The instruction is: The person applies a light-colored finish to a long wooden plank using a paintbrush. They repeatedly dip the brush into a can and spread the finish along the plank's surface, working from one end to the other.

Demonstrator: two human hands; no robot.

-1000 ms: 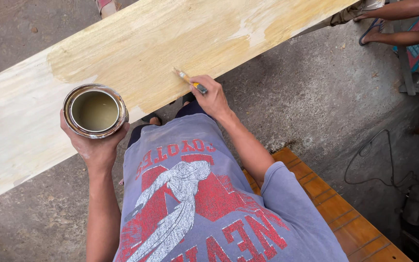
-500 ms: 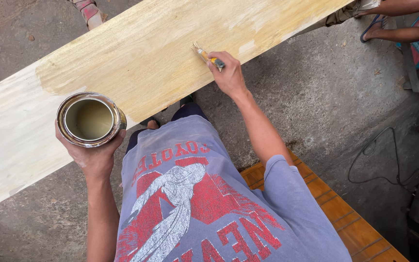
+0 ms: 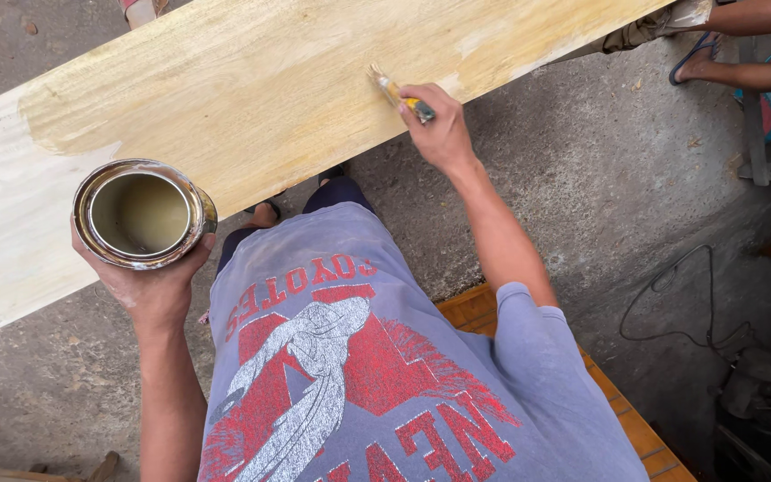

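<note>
Brush (image 3: 394, 91) moved further right along board (image 3: 252, 89), left hand (image 3: 155, 290) holding can (image 3: 140, 212)

The small brush (image 3: 396, 92) has a yellow handle and pale bristles. Its tip touches the upper face of the long wooden board (image 3: 252, 98), which runs slanted and is darker yellow where wet and pale at its left end. The open round metal tin (image 3: 142, 213) is upright, with greenish-yellow liquid inside, beside the board's near edge.
</note>
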